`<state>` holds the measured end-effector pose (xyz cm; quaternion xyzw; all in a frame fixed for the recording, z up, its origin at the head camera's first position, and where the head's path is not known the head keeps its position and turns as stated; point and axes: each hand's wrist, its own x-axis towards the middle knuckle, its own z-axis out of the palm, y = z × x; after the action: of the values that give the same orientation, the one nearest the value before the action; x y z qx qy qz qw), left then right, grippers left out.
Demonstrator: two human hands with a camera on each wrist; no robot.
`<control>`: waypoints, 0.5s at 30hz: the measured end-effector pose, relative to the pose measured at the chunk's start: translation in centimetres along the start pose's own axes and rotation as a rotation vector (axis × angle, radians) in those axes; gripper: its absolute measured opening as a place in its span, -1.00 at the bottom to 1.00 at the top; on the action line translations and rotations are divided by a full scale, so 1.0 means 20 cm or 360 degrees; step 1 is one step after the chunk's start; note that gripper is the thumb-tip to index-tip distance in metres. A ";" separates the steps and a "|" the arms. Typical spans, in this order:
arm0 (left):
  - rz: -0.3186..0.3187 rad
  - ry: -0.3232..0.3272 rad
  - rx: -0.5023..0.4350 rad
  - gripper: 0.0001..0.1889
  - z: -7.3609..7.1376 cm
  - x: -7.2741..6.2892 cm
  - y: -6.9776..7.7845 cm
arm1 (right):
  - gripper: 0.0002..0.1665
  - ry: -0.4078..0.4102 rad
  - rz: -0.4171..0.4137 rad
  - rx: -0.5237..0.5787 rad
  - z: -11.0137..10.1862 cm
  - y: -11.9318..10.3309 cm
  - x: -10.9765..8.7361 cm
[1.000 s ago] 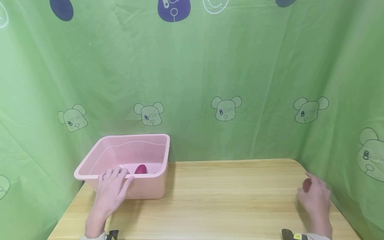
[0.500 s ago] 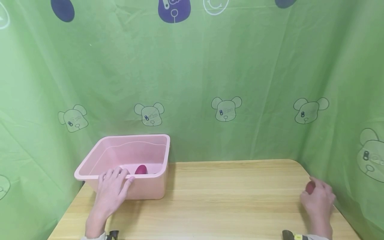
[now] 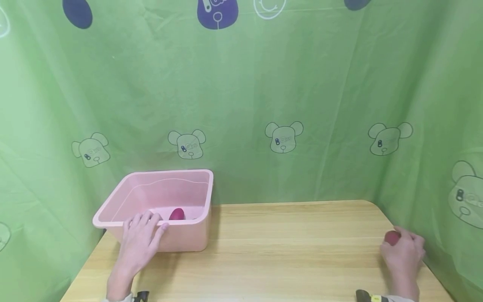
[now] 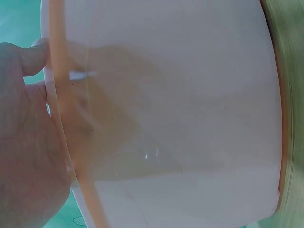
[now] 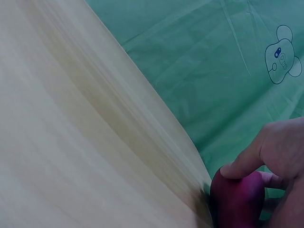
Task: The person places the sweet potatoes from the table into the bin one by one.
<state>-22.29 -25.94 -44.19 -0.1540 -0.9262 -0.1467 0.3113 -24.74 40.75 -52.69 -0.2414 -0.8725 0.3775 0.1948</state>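
At the table's left stands a pink plastic bin (image 3: pixel 181 237). My left hand (image 3: pixel 137 243) grips its near rim, with the fingers hooked over the edge and their tips hidden inside. In the left wrist view the thumb (image 4: pixel 35 57) touches the rim, and the bin's outer wall fills most of the picture. A dark red, smooth, rounded object (image 3: pixel 177 214) lies inside the bin, partly hidden by the near rim. At the right edge of the table my right hand (image 3: pixel 403 253) holds a similar dark red, egg-shaped object (image 5: pixel 237 199) between thumb and fingers.
A light wooden table (image 3: pixel 286 251) spans the space between bin and right hand. Green curtain (image 3: pixel 241 84) printed with bear heads hangs behind it and along both sides. The right hand is close to the curtain on that side.
My right hand has shifted slightly right and toward me with the dark red egg-shaped object, which shows a little more now. The left hand and the bin have stayed in place.
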 end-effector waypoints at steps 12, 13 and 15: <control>-0.0005 -0.0008 0.0008 -0.86 -0.01 0.00 0.00 | 0.03 -0.0045 0.0095 0.0012 -0.01 -0.02 -0.01; -0.0004 -0.0008 0.0011 -0.86 0.00 0.00 0.00 | 0.03 -0.0052 0.0098 0.0009 -0.01 -0.02 -0.02; -0.0005 -0.0010 0.0013 -0.86 0.00 0.00 0.00 | 0.03 -0.0068 0.0099 0.0007 -0.01 -0.02 -0.02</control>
<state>-22.29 -25.92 -44.12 -0.1519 -0.9280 -0.1430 0.3088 -24.36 40.40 -52.23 -0.2600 -0.8676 0.3905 0.1648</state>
